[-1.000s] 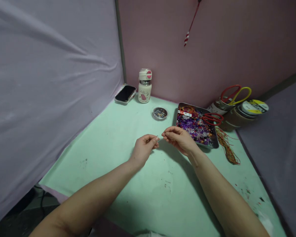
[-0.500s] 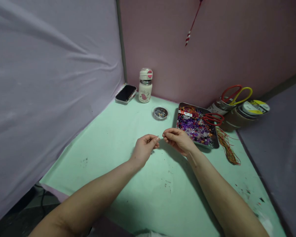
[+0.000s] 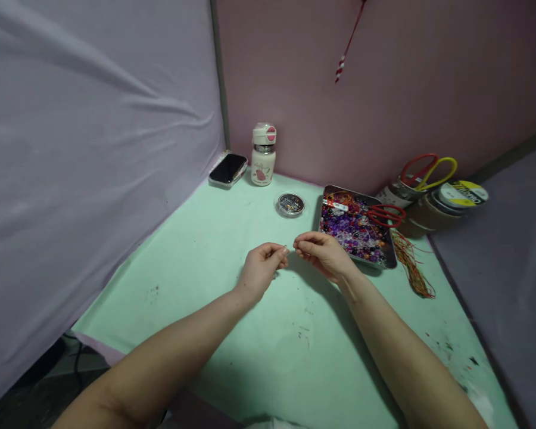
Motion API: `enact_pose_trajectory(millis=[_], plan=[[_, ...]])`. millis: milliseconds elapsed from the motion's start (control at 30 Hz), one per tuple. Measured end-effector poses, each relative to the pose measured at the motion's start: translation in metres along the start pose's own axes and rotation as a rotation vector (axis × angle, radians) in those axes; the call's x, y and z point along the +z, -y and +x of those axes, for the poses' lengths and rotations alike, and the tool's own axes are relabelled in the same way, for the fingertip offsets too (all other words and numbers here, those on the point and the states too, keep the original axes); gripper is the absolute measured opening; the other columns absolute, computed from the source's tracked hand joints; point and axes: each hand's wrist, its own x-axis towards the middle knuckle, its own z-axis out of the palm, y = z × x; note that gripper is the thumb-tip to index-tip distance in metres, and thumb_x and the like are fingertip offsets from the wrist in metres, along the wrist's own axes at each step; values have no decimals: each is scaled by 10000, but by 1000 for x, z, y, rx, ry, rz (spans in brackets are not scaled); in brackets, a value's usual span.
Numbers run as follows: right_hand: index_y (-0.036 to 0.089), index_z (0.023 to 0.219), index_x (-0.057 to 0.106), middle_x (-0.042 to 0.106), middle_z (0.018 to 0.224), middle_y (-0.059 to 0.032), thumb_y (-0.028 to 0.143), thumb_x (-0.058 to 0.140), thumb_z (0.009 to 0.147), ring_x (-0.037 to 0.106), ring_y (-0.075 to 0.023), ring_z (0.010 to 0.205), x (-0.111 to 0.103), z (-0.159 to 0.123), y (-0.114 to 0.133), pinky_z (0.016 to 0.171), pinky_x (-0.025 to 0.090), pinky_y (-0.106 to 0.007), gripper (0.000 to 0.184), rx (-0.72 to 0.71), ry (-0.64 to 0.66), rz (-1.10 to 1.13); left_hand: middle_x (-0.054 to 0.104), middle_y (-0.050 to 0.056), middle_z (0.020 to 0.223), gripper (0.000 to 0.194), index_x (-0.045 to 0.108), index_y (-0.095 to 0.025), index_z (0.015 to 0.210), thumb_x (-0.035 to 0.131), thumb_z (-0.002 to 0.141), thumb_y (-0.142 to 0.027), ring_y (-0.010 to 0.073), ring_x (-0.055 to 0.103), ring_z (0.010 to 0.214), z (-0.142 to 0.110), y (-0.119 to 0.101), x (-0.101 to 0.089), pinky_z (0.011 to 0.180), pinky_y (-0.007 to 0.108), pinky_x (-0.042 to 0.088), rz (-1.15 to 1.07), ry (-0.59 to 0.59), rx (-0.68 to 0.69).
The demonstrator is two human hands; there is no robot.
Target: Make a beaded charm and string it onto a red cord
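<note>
Over the middle of the pale green tabletop (image 3: 196,262), my left hand (image 3: 263,265) pinches something tiny and shiny at its fingertips, too small to name. My right hand (image 3: 319,253) faces it a short gap away, thumb and forefinger pressed together on something I cannot make out. Just beyond the right hand lies a metal tray (image 3: 390,259) of purple, clear and dark beads (image 3: 348,226). Behind both hands sits a small round clear case (image 3: 290,204) with tiny dark and shiny pieces inside.
Red-handled scissors (image 3: 386,215) lie across the tray. Beside it are a bundle of cords (image 3: 413,268), a jar with red and yellow scissors (image 3: 399,193) and a spool (image 3: 464,195) on another jar. A phone (image 3: 228,169) and a bottle (image 3: 263,156) stand at the back.
Almost nothing differs. Both hands keep their pinched poses, with only a very slight shift at the right fingertips.
</note>
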Motion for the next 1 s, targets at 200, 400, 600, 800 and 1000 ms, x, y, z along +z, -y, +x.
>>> enact_pose_trajectory(millis=[200,400,600,800,1000], plan=[[213,720,723,679,722,7,315,847,558,584,-100,652,1,-1,-1,713,471,-294,228,-32,1,-29,621,22,667,261,643,-161,788,650,750,-419,121,553,626,0,1,0,559,239,397,19,-4,25],[211,743,708,663,719,3,314,825,588,572,-108,645,3,-2,-1,678,466,-291,219,-84,-3,-103,623,23,672,268,644,-164,785,641,757,-430,126,552,632,0,0,0,576,246,403,26,4,31],[208,863,614,655,742,7,301,793,637,570,-113,664,7,-6,1,660,454,-273,303,-174,51,-165,625,17,652,259,654,-157,754,662,746,-416,117,548,614,-1,-4,2,624,260,432,-9,-2,67],[210,860,654,633,778,14,272,802,619,569,-121,735,7,-8,5,721,443,-279,289,-223,28,-267,630,21,669,221,667,-154,785,669,760,-374,118,577,653,-4,-5,3,674,265,466,-63,0,73],[239,842,745,662,827,-15,361,744,695,565,-148,769,9,-10,2,735,432,-308,191,-277,-20,-387,638,24,673,217,665,-157,777,665,762,-374,128,585,659,-5,-5,3,688,278,481,-40,1,104]])
